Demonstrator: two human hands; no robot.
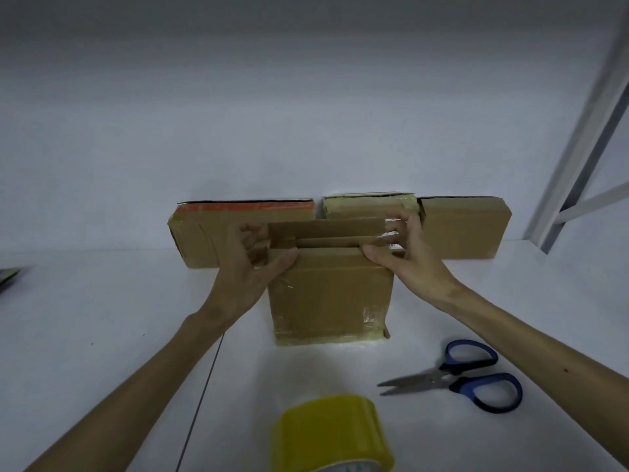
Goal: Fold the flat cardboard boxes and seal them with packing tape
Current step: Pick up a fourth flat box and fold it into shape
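Note:
A brown cardboard box point(330, 298) stands upright on the white table, its top flaps partly open and old clear tape on its lower corners. My left hand point(253, 264) grips the box's top left corner, thumb on the near face and fingers curled over the flap. My right hand point(398, 247) holds the top right corner, thumb pressing the near edge and fingers over the far flap point(326, 228). A yellow roll of packing tape point(332, 434) lies at the near edge. Blue-handled scissors point(459, 374) lie to the right, slightly apart.
Three closed, taped boxes stand against the wall behind: a wide one with a red strip point(211, 229), a small one point(367, 204) and another on the right point(466, 226). A grey metal frame point(585, 137) rises at right. A dark item point(8, 275) lies at the left edge.

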